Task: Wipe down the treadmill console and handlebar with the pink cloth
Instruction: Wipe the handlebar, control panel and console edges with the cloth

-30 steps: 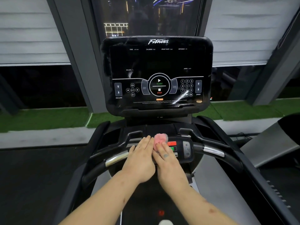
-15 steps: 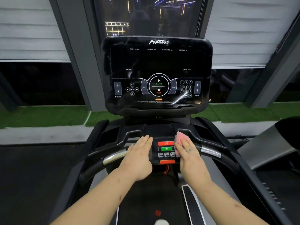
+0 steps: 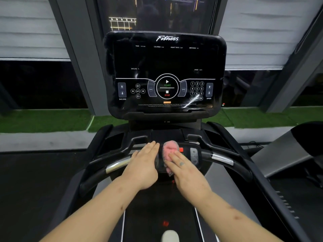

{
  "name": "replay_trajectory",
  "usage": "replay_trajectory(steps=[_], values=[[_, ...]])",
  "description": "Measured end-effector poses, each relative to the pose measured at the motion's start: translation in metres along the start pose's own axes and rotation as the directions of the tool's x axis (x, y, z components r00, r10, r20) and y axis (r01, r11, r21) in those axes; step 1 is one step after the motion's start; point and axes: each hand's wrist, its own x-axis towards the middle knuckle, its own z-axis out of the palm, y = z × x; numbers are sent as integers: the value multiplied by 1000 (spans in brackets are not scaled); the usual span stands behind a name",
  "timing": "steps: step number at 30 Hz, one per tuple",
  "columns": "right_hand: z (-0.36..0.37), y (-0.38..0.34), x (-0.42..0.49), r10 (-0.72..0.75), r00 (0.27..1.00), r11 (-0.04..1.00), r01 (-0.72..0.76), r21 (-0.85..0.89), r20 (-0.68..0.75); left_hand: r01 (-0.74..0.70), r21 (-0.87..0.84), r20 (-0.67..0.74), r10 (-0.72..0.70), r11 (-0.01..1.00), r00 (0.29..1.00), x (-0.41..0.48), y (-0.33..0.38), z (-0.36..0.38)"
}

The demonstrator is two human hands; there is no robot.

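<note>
The pink cloth [image 3: 170, 151] lies on the small control panel in the middle of the black handlebar [image 3: 222, 158]. My right hand [image 3: 185, 170] presses it flat with straight fingers, covering its near part. My left hand [image 3: 144, 163] rests flat on the handlebar just left of the cloth, fingers straight and together. The tall black treadmill console [image 3: 166, 67] stands upright behind, its START and STOP markings visible, with smears on its glossy face.
Plus and minus buttons [image 3: 193, 155] sit right of the cloth on the panel. Chrome grip sensors [image 3: 117, 165] flank the bar. The running belt [image 3: 162, 215] lies below. Another machine [image 3: 300, 145] stands to the right. Windows and green turf lie beyond.
My right hand slid the cloth left, from the panel's right side back to its middle beside my left hand. The left hand stayed put.
</note>
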Motion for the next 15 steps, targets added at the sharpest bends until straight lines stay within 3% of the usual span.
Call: replay_trajectory(steps=[7, 12, 15], values=[[-23, 47, -21, 199, 978, 980, -199, -3, -68, 33, 9, -31, -33, 999, 999, -2, 5, 1], [-4, 15, -38, 470, 876, 878, -452, 158, -106, 37, -1, -31, -37, 999, 999, -1, 6, 2], [8, -19, -35, 431, 898, 899, -418, 132, -85, 35, -8, -37, -35, 999, 999, -1, 6, 3]])
